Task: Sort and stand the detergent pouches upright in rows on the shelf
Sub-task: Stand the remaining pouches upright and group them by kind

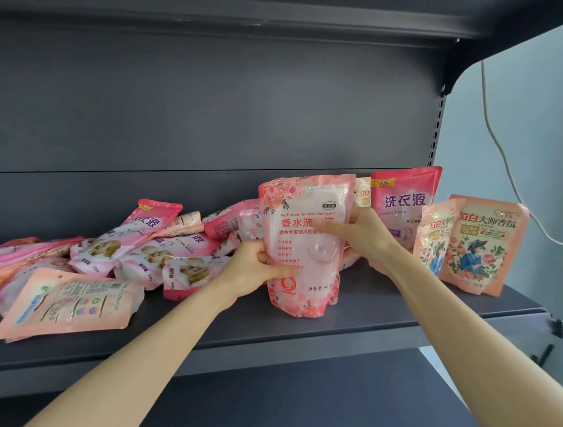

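Note:
A light pink floral detergent pouch (302, 211) stands upright near the middle of the dark shelf (282, 327), held from both sides. My left hand (255, 267) grips its left edge low down. My right hand (359, 232) grips its right edge, thumb across the front. To the right stand two peach pouches (484, 244) with a lady picture, and behind them a magenta pouch (405, 200) stands upright. A heap of pink pouches (148, 247) lies flat on the left, with one peach pouch (68, 301) lying face down in front.
The shelf's back panel (198, 118) rises behind the pouches and an upper shelf (291, 7) overhangs. The shelf ends at the right with a slotted upright (436, 127). A white cable (504, 148) hangs on the wall beyond.

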Available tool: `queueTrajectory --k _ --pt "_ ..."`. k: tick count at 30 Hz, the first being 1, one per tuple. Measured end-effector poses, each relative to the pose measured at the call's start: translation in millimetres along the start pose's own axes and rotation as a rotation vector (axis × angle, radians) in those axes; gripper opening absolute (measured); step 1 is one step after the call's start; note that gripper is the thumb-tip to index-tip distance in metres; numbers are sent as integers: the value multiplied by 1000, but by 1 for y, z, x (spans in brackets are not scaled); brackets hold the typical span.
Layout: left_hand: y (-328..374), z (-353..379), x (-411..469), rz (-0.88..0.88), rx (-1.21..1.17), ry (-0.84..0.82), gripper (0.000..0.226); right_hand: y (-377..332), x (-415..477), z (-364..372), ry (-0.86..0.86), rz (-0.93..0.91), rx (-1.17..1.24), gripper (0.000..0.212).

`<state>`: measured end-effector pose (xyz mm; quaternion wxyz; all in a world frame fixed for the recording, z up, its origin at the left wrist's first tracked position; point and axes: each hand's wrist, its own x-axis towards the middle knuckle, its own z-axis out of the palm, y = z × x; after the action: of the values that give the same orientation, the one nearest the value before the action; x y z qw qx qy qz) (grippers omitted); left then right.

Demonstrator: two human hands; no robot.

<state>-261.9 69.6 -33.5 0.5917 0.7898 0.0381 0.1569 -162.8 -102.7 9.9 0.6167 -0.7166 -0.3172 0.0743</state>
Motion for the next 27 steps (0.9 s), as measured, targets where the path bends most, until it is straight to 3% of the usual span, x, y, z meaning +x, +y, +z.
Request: queueTrajectory --k 5,9,12,27 --pt "12 -2 -8 11 -64 34 30 -14 -2 -1 4 -53 12 7" --pt "21 -11 -17 50 -84 88 31 -28 2 4 -36 -85 -2 19" --pt "26 -25 -26 61 -83 163 27 -38 9 18 -76 -114 31 12" --pt "15 -182 -75 59 -35 423 25 -82 64 189 -227 -195 48 19"
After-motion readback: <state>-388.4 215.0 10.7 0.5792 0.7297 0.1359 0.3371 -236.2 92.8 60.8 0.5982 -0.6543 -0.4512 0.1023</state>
